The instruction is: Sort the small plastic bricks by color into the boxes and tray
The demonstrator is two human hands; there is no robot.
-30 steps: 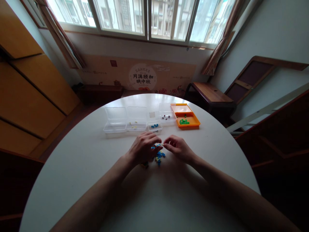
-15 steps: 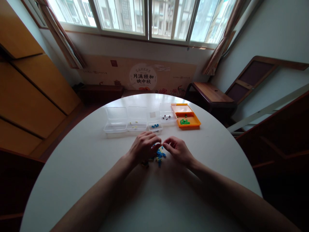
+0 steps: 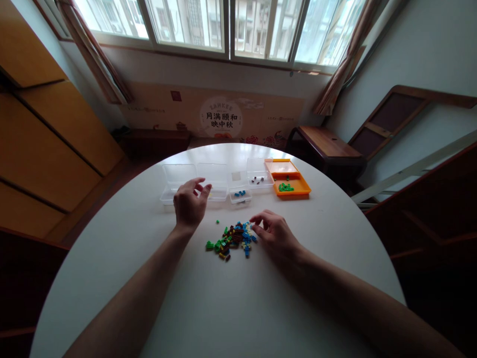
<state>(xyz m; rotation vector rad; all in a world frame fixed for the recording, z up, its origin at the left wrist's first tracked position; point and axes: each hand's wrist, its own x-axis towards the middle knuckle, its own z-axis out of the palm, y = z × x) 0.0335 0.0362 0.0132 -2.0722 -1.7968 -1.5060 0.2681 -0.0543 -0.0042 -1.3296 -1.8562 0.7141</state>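
A loose heap of small toy building bricks in green, brown, blue and pale yellow lies on the white table. At the heap's right edge, my right hand is closed, thumb and forefinger drawn together beside blue and pale bricks. What sits between those fingertips is too small to make out. My left hand hovers at the clear plastic boxes on the left, partly covering them. Its fingers are bent towards the thumb, and anything pinched there is hidden. One green brick lies apart, above the heap.
A small clear box holds blue bricks, and another clear box holds dark ones. Green bricks lie in an orange box with its lid open. Along the far side, the round table curves below the window.
My left hand has moved from over the heap leftwards and away from me to the clear boxes, uncovering the green and brown bricks. My right hand stays almost in place at the heap.
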